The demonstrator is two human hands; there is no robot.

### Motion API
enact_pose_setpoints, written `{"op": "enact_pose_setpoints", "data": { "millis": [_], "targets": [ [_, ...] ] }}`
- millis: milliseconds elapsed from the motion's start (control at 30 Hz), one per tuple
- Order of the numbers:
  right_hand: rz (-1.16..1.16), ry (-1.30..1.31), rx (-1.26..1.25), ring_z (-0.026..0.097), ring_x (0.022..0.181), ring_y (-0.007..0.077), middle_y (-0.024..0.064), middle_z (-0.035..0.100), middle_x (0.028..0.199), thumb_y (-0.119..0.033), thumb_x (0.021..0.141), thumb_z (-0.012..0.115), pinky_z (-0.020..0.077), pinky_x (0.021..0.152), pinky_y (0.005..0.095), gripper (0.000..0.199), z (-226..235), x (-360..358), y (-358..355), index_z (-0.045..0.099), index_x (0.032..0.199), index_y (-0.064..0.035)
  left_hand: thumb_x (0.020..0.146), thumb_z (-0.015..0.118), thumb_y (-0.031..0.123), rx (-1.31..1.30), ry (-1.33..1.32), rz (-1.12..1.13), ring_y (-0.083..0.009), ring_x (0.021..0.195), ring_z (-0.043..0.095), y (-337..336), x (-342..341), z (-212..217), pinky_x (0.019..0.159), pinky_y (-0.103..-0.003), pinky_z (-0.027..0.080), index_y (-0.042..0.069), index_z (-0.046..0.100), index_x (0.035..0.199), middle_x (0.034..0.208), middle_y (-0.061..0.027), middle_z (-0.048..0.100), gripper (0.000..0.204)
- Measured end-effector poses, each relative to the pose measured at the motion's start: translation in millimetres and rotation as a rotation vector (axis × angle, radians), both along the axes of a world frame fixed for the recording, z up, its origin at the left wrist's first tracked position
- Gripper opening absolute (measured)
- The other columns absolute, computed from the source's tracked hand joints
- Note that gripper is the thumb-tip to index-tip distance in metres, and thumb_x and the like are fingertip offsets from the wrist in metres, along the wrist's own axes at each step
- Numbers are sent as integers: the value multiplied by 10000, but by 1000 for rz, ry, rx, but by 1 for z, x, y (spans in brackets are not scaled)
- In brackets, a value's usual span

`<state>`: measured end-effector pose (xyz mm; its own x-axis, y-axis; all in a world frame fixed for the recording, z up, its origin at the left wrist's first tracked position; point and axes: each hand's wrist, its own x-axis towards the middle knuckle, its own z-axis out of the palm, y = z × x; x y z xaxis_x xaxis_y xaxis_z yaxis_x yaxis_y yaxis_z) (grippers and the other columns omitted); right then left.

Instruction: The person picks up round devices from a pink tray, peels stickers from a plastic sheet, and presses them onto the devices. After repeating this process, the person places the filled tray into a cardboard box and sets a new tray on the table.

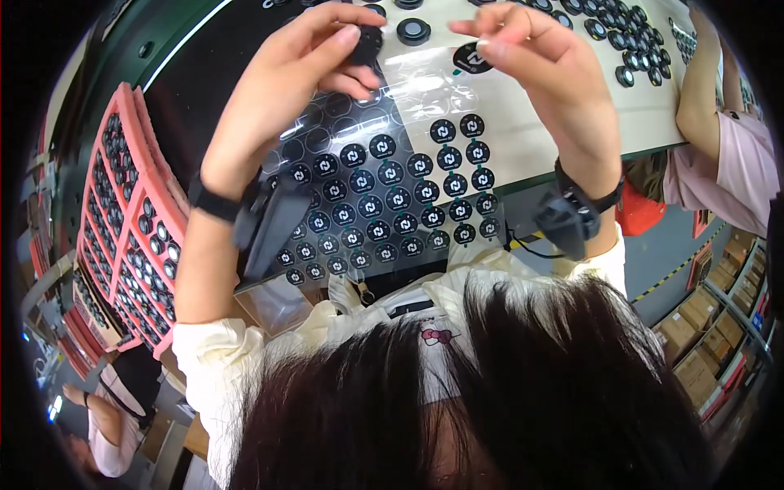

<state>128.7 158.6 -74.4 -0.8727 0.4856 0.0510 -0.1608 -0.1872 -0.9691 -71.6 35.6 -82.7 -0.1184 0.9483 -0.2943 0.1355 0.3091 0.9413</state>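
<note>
My left hand (287, 72) is closed round a black disc-shaped part (367, 46), holding it between thumb and fingers. In my right hand (557, 67), thumb and fingertips pinch the edge of a round black sticker (470, 58) with a white mark. Below both hands lies a transparent sheet (415, 100), with rows of similar round stickers (397, 198) on its nearer part. Faint empty circles show on its far left part. Another black round part with a grey centre (413, 32) sits on the table between my hands.
Many black round parts (625, 39) crowd the white belt surface (535, 131) at the far right. Pink divided trays (137, 186) full of round parts stand at the left. Another person's arm (701, 77) reaches in at right. Cardboard boxes (694, 327) fill shelves at lower right.
</note>
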Motion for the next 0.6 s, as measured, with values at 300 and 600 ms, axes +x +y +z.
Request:
{"op": "enact_pose_setpoints", "data": {
  "millis": [300,600],
  "targets": [
    [253,-37,-406,527,969,168,153,520,1093,-48,766,607,410,825,251,86,35,-22,-22,614,804,29,698,541,-149,306,-112,288,-275,851,609,-39,55,41,775,-309,511,-88,413,1097,968,-211,575,423],
    [249,9,-407,540,889,156,167,541,1002,-56,787,585,417,770,238,109,35,-30,-29,613,796,48,681,540,-171,293,65,391,-258,852,608,-39,65,51,755,-314,523,-115,444,1047,963,-223,575,383]
  ]
}}
